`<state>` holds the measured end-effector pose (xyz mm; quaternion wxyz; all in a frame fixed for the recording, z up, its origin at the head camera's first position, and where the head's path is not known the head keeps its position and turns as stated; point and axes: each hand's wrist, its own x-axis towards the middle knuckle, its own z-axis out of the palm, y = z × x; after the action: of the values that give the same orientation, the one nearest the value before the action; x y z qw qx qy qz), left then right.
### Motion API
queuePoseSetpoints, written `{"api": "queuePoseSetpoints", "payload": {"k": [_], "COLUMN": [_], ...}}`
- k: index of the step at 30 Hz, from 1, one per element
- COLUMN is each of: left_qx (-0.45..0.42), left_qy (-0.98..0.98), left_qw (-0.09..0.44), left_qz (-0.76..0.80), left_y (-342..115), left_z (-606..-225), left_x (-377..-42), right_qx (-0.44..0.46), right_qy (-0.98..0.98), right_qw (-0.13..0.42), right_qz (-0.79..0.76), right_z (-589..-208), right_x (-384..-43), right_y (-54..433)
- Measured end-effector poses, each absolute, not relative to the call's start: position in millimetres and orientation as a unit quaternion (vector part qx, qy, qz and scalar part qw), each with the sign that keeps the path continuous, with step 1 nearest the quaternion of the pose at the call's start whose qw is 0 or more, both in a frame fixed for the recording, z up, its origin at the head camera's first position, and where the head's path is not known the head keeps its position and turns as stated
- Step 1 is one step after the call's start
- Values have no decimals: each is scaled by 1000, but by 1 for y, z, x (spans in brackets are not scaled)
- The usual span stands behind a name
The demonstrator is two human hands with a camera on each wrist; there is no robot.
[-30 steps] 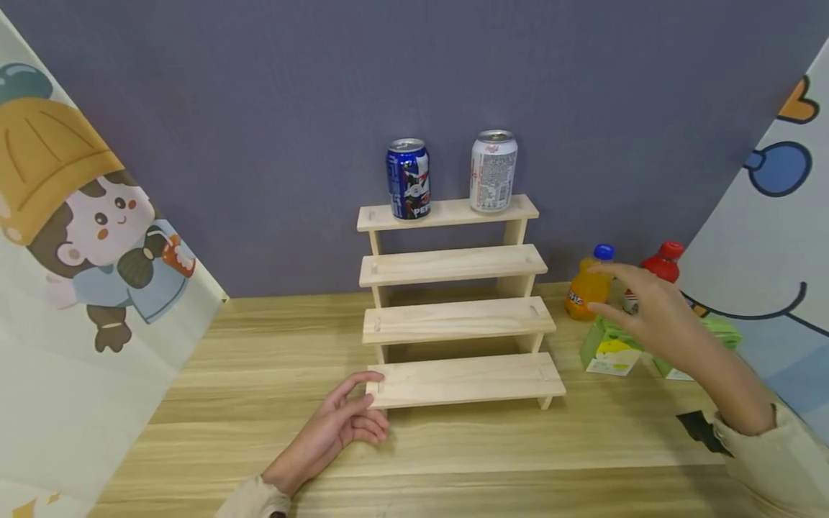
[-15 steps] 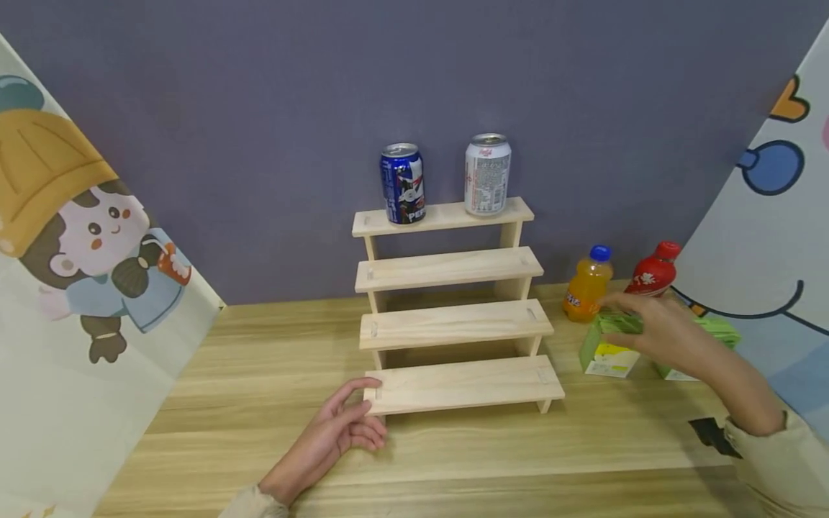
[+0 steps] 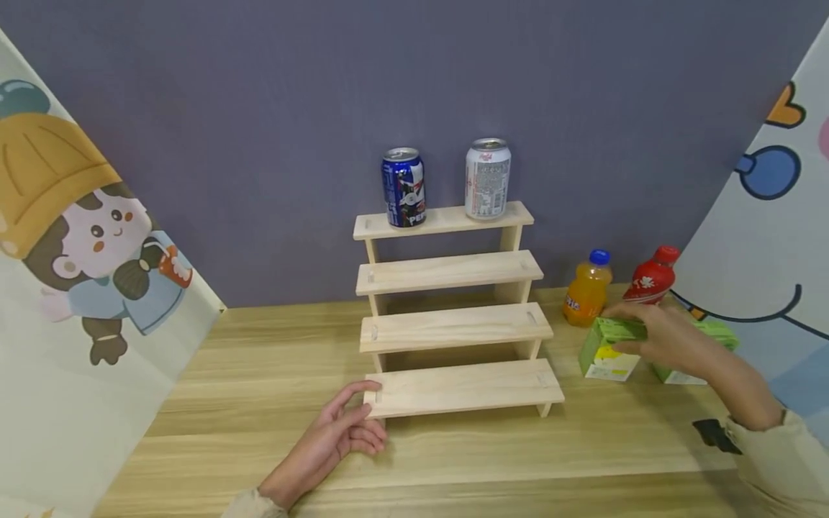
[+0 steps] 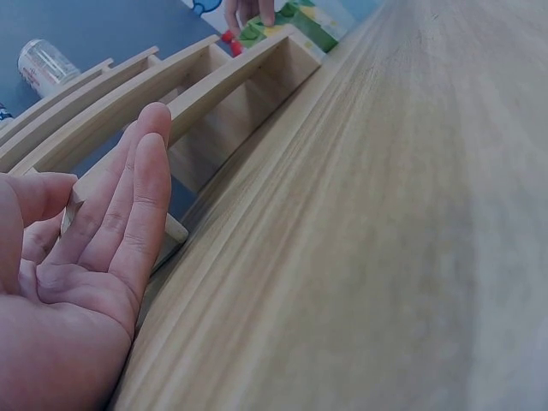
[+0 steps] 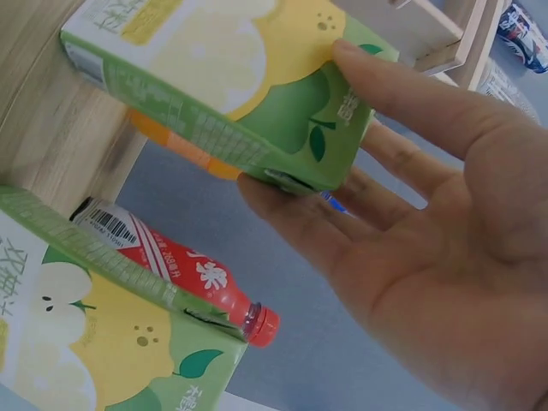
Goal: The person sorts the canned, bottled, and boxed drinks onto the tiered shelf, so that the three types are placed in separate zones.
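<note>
Green carton (image 5: 227, 94) on table (image 3: 453, 464), nearest stepped rack (image 3: 453, 327); pinched near top by right hand (image 3: 668, 337), rack end pinched by left hand (image 3: 340, 426).
Probably light, smooth, dentable; grip across upper faces, squeeze gently. Cannot fully judge far-side contact.

Person's L grip (image 3: 333, 432) pinches L end of btm step (image 3: 466, 385) of stand (image 3: 453, 327); R grip (image 3: 667, 334) pinches top of L carton (image 3: 609, 363), w/ R carton (image 3: 719, 332) partly hidden by it. On worktop (image 3: 259, 403) behind cartons: orange btl (image 3: 586, 296) w/ blue cap (image 3: 599, 257) & red btl (image 3: 653, 277) to its R, lower part hidden. Top step (image 3: 447, 218) has blue can (image 3: 404, 191) L & white can (image 3: 488, 181) R, both upright & apart, dark wall (image 3: 259, 144) behind, printed panels (image 3: 65, 388) at sides.
</note>
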<state>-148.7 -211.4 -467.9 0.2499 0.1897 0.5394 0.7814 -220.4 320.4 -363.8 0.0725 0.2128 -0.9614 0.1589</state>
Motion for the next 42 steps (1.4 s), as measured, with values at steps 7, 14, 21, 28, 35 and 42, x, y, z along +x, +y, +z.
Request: {"api": "queuePoseSetpoints", "payload": {"k": [7,14,21,28,35,42], "left_qx": [181,172,186,158,169,154], "left_qy": [543,546,539,554,554,563], "left_qw": [242,244,242,242,240,239], "left_qz": [783,782,785,781,779,776], "left_y": [-211,-213,-216,-216,-217,-210], "left_z": [-471,-470,-469,-467,-465,-467], "left_x": [-152,-152,-149,-149,-149,-149], "right_qx": [207,193,203,265,261,247], "right_qy": [-964,-968,-965,-943,-944,-952], "right_qw": [69,44,50,109,100,95], "right_qz": [148,152,155,171,174,157], "right_z": [-364,-368,-371,-374,-372,-369], "right_x": [-224,-227,-230,-233,-233,-229], "right_y": [321,320,320,329,326,327]}}
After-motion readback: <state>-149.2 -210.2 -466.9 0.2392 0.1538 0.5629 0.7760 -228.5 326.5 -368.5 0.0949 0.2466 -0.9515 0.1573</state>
